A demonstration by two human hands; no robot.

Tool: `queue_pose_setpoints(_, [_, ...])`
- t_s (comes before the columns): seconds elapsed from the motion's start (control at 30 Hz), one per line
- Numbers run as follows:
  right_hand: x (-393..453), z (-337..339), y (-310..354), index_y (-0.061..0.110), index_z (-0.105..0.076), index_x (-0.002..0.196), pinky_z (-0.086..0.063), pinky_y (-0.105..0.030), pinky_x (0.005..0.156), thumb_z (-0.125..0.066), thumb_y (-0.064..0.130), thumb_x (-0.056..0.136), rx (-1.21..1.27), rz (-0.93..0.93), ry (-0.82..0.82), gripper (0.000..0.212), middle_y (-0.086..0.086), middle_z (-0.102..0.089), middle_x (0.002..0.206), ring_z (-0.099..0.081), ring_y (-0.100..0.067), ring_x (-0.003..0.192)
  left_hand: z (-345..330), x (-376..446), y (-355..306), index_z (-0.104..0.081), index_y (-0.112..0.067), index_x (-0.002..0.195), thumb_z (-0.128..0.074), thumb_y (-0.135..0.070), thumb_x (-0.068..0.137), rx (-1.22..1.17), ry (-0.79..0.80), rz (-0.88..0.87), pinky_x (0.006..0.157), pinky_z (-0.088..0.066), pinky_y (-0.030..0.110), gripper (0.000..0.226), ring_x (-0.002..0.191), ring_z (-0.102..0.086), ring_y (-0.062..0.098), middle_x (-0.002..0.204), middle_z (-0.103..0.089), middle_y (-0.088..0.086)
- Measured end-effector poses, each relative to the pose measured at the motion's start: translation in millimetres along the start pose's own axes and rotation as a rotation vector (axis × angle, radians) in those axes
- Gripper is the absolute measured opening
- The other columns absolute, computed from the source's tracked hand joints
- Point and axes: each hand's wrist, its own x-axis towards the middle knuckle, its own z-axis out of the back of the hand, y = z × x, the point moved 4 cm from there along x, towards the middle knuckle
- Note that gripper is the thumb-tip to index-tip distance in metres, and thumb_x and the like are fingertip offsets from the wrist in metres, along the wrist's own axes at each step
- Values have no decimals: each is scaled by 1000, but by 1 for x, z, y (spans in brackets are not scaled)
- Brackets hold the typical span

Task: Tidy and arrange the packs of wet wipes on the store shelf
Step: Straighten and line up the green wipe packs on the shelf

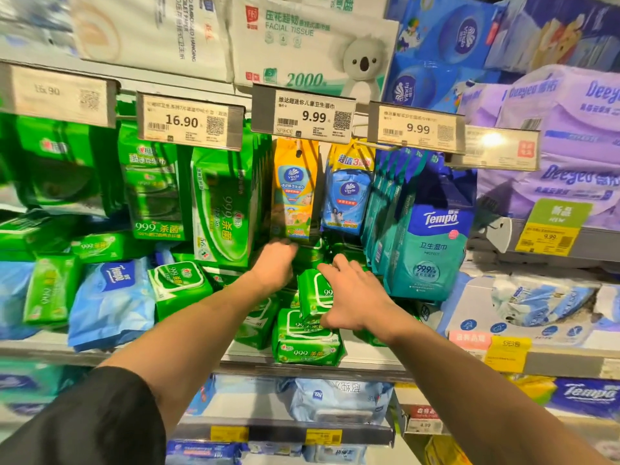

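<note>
Small green soft-film pack of wet wipes [315, 293], white flap label on its face, stands tilted on end atop a flat-lying green pack of the same kind [307, 344], mid-shelf, near the front lip of the grey metal shelf [335, 367].

Handling, judged: pack is pliant plastic film over a damp wad; light to moderate weight, gives under pressure, glossy and likely a bit slick. Not fragile, but the flap label could peel if snagged. Best hold looks to be across the short sides, thumb on one face and fingers on the other, clear of the flap.

Right hand [352, 297] lies over the tilted pack: thumb at its lower edge, fingers spread across the top toward the back. Grip looks like a loose clasp; motion blur leaves some doubt.

Left hand [275, 263] reaches deeper, under the hanging yellow Vinda pouch [295, 189]. Fingers are hidden behind the knuckles and blurred, so I cannot tell whether it holds anything.

Around: more green packs jumbled behind; crumpled light-blue Tempo pack [110, 297] to the left; teal Tempo hanging packs [426, 250] just right.
</note>
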Motion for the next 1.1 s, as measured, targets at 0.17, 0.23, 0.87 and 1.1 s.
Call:
queue_pose_setpoints(0.17, [12, 16, -1, 22, -31, 146, -46, -51, 95, -78, 54, 60, 66, -51, -19, 102, -5, -37, 131, -42, -30, 123, 10, -20, 2, -61, -10, 108, -60, -19, 80, -102, -5, 69, 85, -49, 41, 29, 102, -62, 37, 111, -64, 15])
queue_pose_setpoints(0.23, [21, 28, -2, 23, -35, 143, -47, -51, 94, -79, 53, 60, 84, -72, -42, 99, -6, -39, 129, -43, -31, 122, 8, -36, -5, -61, -15, 105, -62, -27, 79, -81, 60, 102, 81, -53, 42, 29, 98, -65, 36, 106, -66, 12])
queue_pose_setpoints(0.87, [63, 33, 27, 18, -40, 142, -53, -47, 89, -76, 37, 60, 226, -185, -32, 91, -13, -57, 124, -57, -37, 113, 11, -123, 19, -61, -16, 107, -55, -38, 90, -100, 165, 234, 80, -56, 41, 29, 96, -65, 34, 105, -67, 12])
queue_pose_setpoints(1.1, [66, 17, 26, 15, -43, 134, -50, -49, 92, -77, 36, 57, 262, -225, 13, 86, -11, -53, 126, -54, -35, 115, 13, -138, 19, -55, -16, 118, -50, -45, 94, -103, 141, 261, 83, -56, 43, 38, 99, -64, 31, 111, -65, 9])
